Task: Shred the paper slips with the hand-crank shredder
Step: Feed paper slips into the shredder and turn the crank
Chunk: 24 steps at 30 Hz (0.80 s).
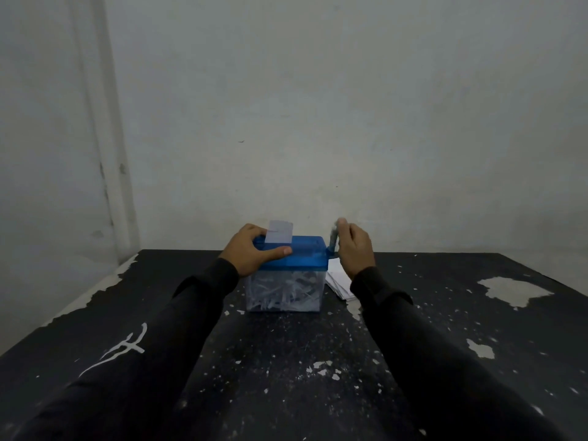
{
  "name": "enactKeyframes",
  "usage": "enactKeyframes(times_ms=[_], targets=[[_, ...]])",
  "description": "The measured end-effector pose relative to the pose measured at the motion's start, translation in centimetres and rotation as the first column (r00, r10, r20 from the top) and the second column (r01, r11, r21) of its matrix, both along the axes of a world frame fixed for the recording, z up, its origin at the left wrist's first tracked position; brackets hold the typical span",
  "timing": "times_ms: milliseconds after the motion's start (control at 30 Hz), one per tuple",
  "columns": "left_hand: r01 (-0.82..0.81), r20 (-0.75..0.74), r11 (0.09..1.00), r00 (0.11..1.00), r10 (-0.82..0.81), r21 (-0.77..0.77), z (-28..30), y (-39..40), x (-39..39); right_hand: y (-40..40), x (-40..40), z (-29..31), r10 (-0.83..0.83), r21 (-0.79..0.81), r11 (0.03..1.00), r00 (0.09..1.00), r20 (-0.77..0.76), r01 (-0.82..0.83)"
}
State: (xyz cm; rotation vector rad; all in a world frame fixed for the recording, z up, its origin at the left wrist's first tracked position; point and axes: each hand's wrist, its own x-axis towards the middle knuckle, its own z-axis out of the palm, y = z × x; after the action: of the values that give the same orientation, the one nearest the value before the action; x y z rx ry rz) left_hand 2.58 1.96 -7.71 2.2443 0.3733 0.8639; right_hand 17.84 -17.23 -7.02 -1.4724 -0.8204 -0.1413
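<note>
While left hand [251,249] clamps shredder [294,259], right hand [353,246] grips crank [333,241].

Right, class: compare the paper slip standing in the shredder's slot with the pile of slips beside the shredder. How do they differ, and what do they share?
The slip in the slot stands upright, while the pile of slips lies flat on the table. The slip in the slot is single; the pile holds several sheets. The slip rises from the blue shredder lid, next to the left hand; the pile sits to the shredder's right, partly hidden behind the right hand. Both are pale, plain paper, not yet shredded.
</note>
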Motion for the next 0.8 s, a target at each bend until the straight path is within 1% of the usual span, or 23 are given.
enactKeyframes(times_ms=[67, 167, 200, 267, 333, 367, 467, 567, 633, 700, 733, 800], targets=[[0.009, -0.002, 1.000, 1.000, -0.009, -0.007, -0.1, -0.1, -0.1, 0.7, 1.5, 0.6, -0.068, -0.073, 0.995, 0.998, 0.006, 0.069], [0.000, -0.001, 1.000, 1.000, 0.000, -0.005, -0.2, -0.1, -0.1, 1.6, 3.3, 1.1, -0.167, -0.069, 0.984, 0.986, -0.026, 0.165], [-0.001, 0.001, 1.000, 1.000, 0.001, 0.001, -0.2, 0.0, -0.1, 2.0, 3.7, 0.9, -0.193, -0.095, 0.977, 0.981, -0.010, 0.191], [0.003, 0.005, 1.000, 1.000, -0.003, 0.000, -0.3, -0.1, -0.1, 2.5, 4.3, -0.1, -0.222, -0.195, 0.956, 0.975, -0.001, 0.218], [0.010, 0.013, 1.000, 1.000, -0.010, -0.009, -0.2, -0.3, -0.2, 2.7, 4.7, -1.5, -0.227, -0.282, 0.936, 0.973, -0.029, 0.210], [0.010, 0.016, 1.000, 1.000, -0.009, -0.012, -0.2, -0.3, -0.2, 2.6, 4.7, -2.2, -0.233, -0.316, 0.924, 0.972, -0.017, 0.216], [-0.003, 0.022, 1.000, 1.000, 0.003, -0.010, -0.3, -0.2, -0.1, 1.6, 3.8, -3.8, -0.231, -0.438, 0.865, 0.969, 0.088, 0.246], [-0.008, 0.020, 1.000, 1.000, 0.009, -0.015, -0.3, -0.2, 0.0, 0.1, 2.7, -5.7, -0.158, -0.498, 0.849, 0.984, 0.076, 0.175], [-0.011, 0.019, 1.000, 1.000, 0.011, -0.013, -0.2, -0.2, 0.0, -0.9, 2.0, -6.4, -0.149, -0.492, 0.852, 0.984, 0.094, 0.176], [-0.009, 0.008, 1.000, 1.000, 0.009, -0.012, -0.1, -0.2, 0.0, -1.8, 0.9, -6.5, -0.173, -0.426, 0.879, 0.976, 0.131, 0.213], [-0.010, 0.001, 1.000, 1.000, 0.010, -0.008, -0.1, -0.1, 0.1, -2.1, 0.2, -6.3, -0.164, -0.357, 0.912, 0.977, 0.135, 0.202], [-0.021, -0.014, 1.000, 1.000, 0.021, -0.006, -0.1, 0.0, 0.2, -2.8, -0.9, -5.7, -0.102, -0.187, 0.974, 0.985, 0.139, 0.127]])
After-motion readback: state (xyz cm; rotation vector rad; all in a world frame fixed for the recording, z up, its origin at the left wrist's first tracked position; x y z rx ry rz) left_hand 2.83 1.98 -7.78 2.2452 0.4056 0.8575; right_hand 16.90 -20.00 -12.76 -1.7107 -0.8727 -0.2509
